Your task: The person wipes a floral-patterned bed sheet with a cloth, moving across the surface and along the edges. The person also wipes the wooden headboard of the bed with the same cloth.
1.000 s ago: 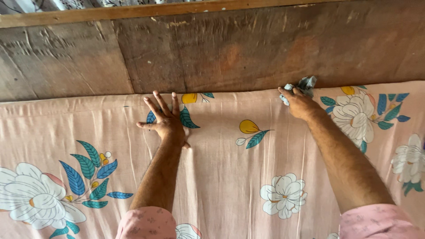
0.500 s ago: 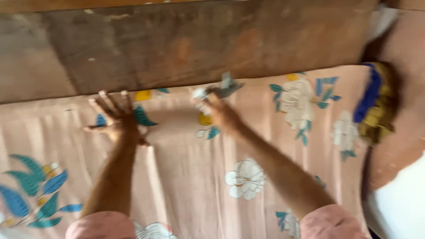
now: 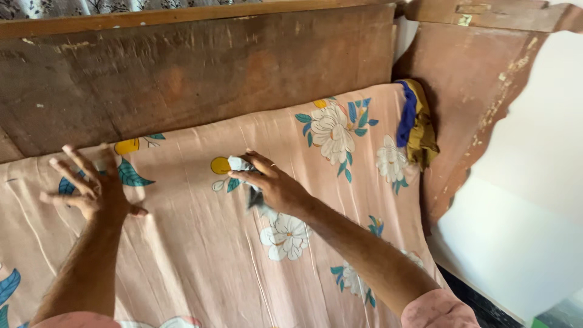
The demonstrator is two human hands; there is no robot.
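Overhead, head view: pink floral bedsheet (image 3: pixel 200 261) covers the bed, creased, reaching a worn wooden headboard (image 3: pixel 200 73) at 12 o'clock. Left hand (image 3: pixel 91 191), at 9 o'clock, lies on the sheet with fingers spread open. Right hand (image 3: pixel 273 185), centre, has its fingers closed around a small crumpled cloth (image 3: pixel 242 165). Blue-and-yellow fabric (image 3: pixel 416 124) is bunched at 2 o'clock beside a chipped wooden post (image 3: pixel 480 103); pale wall (image 3: pixel 534 194) at 3 o'clock.

Open pink sheet (image 3: pixel 200 255) between both arms; wooden headboard (image 3: pixel 200 79) barring the far edge
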